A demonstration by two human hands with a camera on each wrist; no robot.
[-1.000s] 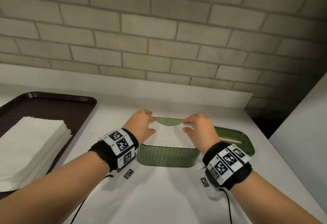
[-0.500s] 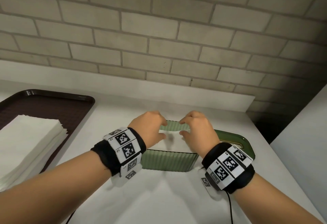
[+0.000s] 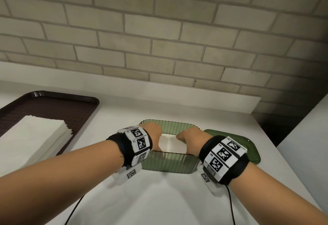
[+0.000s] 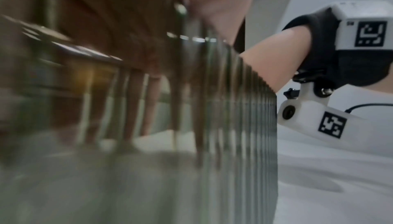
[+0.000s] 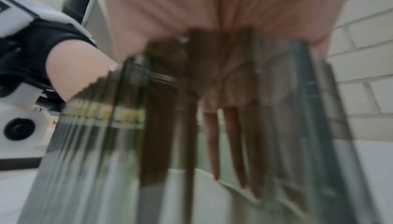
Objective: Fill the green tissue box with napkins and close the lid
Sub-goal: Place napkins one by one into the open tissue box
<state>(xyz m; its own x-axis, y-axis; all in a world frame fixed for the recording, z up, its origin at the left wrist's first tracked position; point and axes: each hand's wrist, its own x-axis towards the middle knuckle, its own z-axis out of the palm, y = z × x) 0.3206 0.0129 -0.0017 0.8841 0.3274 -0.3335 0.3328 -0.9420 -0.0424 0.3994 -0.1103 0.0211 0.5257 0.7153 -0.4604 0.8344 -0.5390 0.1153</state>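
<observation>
Now both hands, left hand [image 3: 154, 136] and right hand [image 3: 190, 140], are sunk deeper into the green tissue box [image 3: 170, 162], fingers straight, pressing the napkins [image 3: 169, 143] flat (the lid [image 3: 248, 146] is still off).

Brown tray [image 3: 53, 100] at far left on white counter [image 3: 159, 198], ribbed surface, raised rim. Pale brick wall [image 3: 159, 29] behind, grey mortar lines. White ledge [image 3: 124, 93] runs along the wall's foot. White panel [image 3: 305, 144] at right, dark gap beside it.
</observation>
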